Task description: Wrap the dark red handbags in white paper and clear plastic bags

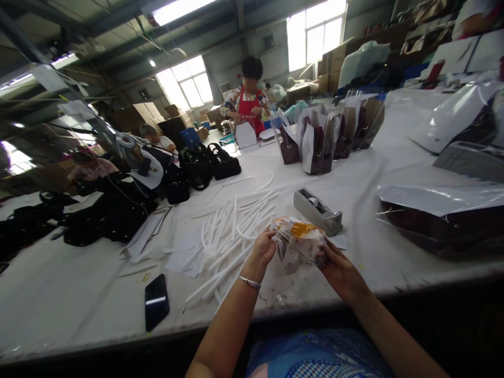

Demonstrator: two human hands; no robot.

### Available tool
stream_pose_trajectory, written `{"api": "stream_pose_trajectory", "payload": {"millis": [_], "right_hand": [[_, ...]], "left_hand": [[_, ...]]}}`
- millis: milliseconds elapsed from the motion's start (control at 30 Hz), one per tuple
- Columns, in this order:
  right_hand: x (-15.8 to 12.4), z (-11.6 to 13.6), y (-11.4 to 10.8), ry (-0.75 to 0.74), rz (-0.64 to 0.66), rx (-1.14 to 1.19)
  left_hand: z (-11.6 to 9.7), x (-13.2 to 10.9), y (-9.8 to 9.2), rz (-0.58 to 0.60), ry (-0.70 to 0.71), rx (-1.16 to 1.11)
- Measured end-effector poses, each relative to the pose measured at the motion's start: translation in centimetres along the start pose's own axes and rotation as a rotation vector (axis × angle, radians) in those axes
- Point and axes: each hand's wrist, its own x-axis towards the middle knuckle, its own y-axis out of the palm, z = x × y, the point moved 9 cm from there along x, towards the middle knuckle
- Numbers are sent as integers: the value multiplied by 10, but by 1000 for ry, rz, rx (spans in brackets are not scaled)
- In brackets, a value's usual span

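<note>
Between my two hands is a clear plastic bag with white papers or tags and an orange patch on it. My left hand, with a silver bangle on its wrist, grips the bag's left edge. The right edge is pinched by my right hand. What exactly fills the bag is too blurred to tell. Just behind it stands a grey tape dispenser. To the left of the bag lies a loose pile of white plastic tubes.
A black phone lies near the front edge of the white table. Black handbags stand at the left. Plastic-wrapped maroon bags stand at the back, and a larger wrapped bag lies at the right. A person in a red apron works across the table.
</note>
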Motion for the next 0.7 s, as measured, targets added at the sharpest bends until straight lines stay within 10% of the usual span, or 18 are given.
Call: {"api": "stream_pose_trajectory", "payload": {"millis": [300,433,700], "right_hand": [[-2,19,44,-59,149,-34],[11,50,26,-198,74,-109],[0,52,-23,-185,-49,131]], "left_hand": [[5,20,43,65,49,103],[14,26,64,133,44,287],[10,-3,1,-75,303,749]]}}
